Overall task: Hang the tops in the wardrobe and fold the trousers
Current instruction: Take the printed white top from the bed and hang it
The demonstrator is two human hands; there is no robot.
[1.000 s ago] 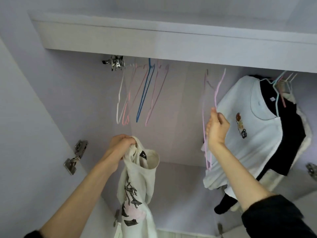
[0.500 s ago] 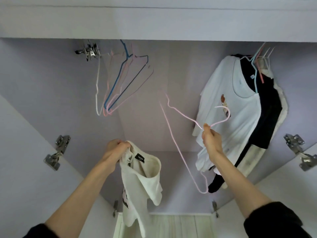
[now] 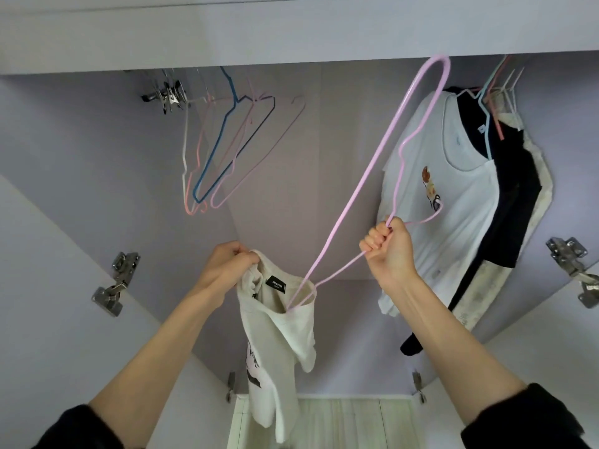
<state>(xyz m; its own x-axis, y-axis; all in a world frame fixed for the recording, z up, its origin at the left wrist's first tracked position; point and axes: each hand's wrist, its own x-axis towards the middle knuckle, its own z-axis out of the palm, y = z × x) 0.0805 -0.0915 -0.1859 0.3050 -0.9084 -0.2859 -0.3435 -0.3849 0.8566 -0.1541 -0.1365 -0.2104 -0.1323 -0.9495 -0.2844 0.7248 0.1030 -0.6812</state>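
— Left hand (image 3: 227,265)?
— Clenched on the collar of a cream top (image 3: 278,322), bunching the fabric at the neck. Hanging free in front of the open wardrobe (image 3: 97,157), low and about midway between its two sides; black label showing inside the neck, dark print lower down.
— And the right hand (image 3: 389,251)?
— Fisted round the neck of a pink hanger (image 3: 363,196), just under its hook. Hanger tilted steeply, one end high by the wardrobe's top edge, the other end down inside the neck opening of the cream top.
— So touching?
— Yes, low end of the wire tucked into the collar, right beside the label.
— Rest of the wardrobe?
— Toward the top left corner, a bunch of empty hangers (image 3: 227,150) on the rail, white, pink, blue, lilac, swung askew. Toward the right side, a white T-shirt (image 3: 453,205) with a small chest print, already hung; behind it a black top (image 3: 515,202), then something pale at the very back, hard to make out.
— Doors?
— Open both sides, metal hinges (image 3: 116,280) showing left and right. Pale plank floor (image 3: 340,422) visible below the wardrobe's bottom edge. Dark sleeves at both wrists' far ends.
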